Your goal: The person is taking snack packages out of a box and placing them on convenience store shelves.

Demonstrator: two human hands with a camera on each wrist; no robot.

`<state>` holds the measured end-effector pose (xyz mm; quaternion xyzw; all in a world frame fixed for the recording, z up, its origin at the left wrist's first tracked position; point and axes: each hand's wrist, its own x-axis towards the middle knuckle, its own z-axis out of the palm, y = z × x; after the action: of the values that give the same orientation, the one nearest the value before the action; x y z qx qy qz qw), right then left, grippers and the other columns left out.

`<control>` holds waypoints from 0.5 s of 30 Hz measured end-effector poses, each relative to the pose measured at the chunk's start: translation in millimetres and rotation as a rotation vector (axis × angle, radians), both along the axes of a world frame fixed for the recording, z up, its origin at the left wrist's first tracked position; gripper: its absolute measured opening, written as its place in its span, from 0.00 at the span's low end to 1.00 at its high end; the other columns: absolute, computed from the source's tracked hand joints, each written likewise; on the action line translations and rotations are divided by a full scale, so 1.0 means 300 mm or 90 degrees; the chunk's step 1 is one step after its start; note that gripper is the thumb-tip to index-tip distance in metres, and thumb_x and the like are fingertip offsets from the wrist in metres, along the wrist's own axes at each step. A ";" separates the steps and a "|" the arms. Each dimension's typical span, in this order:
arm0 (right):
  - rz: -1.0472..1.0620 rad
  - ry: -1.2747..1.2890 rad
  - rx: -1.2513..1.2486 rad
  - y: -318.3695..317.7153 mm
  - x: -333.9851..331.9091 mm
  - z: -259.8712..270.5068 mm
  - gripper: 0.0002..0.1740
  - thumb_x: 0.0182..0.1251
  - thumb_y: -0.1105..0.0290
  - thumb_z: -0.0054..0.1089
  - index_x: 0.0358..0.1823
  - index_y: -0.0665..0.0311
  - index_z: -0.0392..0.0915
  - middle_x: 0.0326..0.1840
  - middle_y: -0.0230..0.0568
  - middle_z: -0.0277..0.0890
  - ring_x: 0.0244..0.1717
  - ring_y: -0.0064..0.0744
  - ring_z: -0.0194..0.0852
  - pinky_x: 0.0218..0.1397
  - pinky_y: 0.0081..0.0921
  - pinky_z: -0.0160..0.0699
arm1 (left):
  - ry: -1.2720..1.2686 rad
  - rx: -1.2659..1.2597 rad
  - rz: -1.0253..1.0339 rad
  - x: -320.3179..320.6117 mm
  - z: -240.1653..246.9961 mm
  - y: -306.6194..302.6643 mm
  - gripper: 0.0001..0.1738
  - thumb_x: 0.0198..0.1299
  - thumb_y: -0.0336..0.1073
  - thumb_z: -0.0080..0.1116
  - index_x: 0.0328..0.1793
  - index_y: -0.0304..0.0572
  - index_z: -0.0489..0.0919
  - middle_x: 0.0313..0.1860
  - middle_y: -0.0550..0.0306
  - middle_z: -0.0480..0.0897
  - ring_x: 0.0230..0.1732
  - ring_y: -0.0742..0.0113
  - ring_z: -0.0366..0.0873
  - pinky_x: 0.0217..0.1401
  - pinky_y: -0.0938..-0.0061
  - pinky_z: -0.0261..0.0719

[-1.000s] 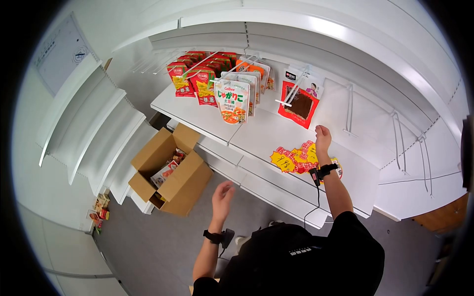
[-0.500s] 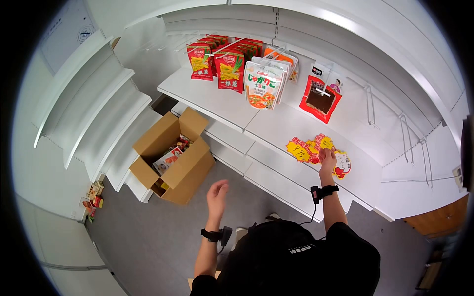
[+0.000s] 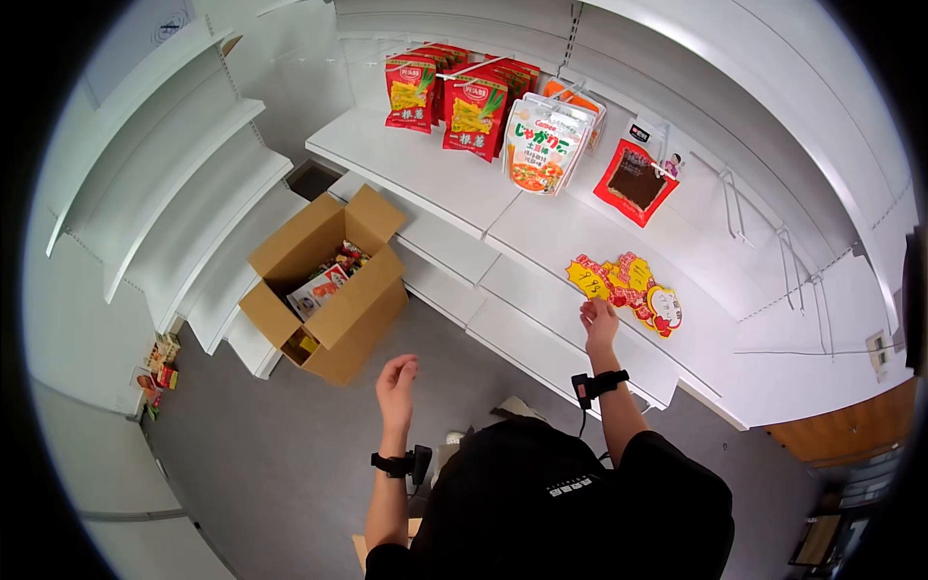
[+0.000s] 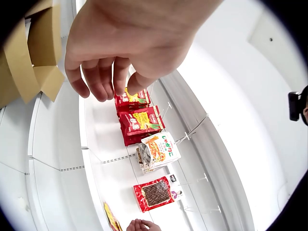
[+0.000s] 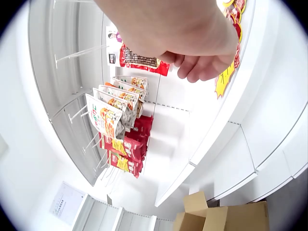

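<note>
My right hand [image 3: 599, 326] is at the front edge of the upper shelf, fingertips right beside a spread of yellow and red price tags [image 3: 619, 280]. In the right wrist view its fingers [image 5: 204, 70] are loosely bent with nothing visible in them. Behind the tags a single red snack bag [image 3: 633, 182] with a dark window hangs on a hook. My left hand [image 3: 396, 387] hangs over the floor, right of an open cardboard box [image 3: 362, 319]. Its fingers [image 4: 101, 79] curl loosely and hold nothing.
Red snack bags [image 3: 474, 111] and white Calbee pouches [image 3: 541, 145] hang in rows further left on the shelf [image 3: 406, 164]. Bare wire hooks [image 3: 739, 213] stick out at the right. The box holds packaged goods [image 3: 324, 288]. White shelving [image 3: 164, 213] stands at the left.
My right hand has come down from beside the hanging red bag, over the price tags, to the shelf's front edge. The left hand stays loosely curled. The head view has shifted.
</note>
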<state>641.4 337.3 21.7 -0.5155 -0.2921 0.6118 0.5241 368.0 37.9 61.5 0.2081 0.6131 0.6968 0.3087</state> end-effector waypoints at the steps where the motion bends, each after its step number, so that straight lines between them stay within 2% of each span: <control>1: 0.019 -0.006 -0.006 -0.017 -0.022 0.001 0.09 0.61 0.65 0.58 0.38 0.61 0.74 0.31 0.35 0.78 0.35 0.29 0.77 0.38 0.25 0.74 | 0.001 -0.003 0.006 -0.008 -0.006 -0.017 0.09 0.64 0.34 0.55 0.46 0.40 0.80 0.39 0.64 0.80 0.41 0.77 0.75 0.45 0.79 0.72; 8: 0.147 -0.019 -0.042 -0.080 -0.228 -0.020 0.11 0.59 0.66 0.60 0.39 0.63 0.74 0.30 0.38 0.77 0.33 0.29 0.77 0.35 0.23 0.74 | -0.021 -0.006 0.065 -0.061 -0.032 -0.059 0.08 0.63 0.31 0.56 0.46 0.36 0.79 0.38 0.64 0.79 0.40 0.78 0.73 0.44 0.82 0.70; 12: 0.215 -0.018 -0.060 -0.068 -0.356 -0.054 0.11 0.58 0.67 0.60 0.40 0.64 0.74 0.31 0.38 0.77 0.33 0.29 0.77 0.35 0.23 0.74 | -0.013 0.007 0.110 -0.100 -0.075 -0.076 0.09 0.63 0.33 0.55 0.46 0.38 0.80 0.39 0.63 0.81 0.40 0.77 0.75 0.45 0.80 0.71; 15: 0.276 -0.035 -0.087 -0.063 -0.471 -0.079 0.12 0.58 0.66 0.59 0.41 0.64 0.74 0.32 0.37 0.76 0.35 0.29 0.76 0.38 0.23 0.74 | -0.006 -0.017 0.145 -0.136 -0.086 -0.103 0.09 0.63 0.32 0.55 0.46 0.37 0.80 0.38 0.64 0.80 0.40 0.77 0.74 0.44 0.80 0.71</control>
<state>500.1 318.2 -1.9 -0.4914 -0.3681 0.7144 0.3357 327.0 7.0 35.6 0.1298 0.6408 0.7199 0.2330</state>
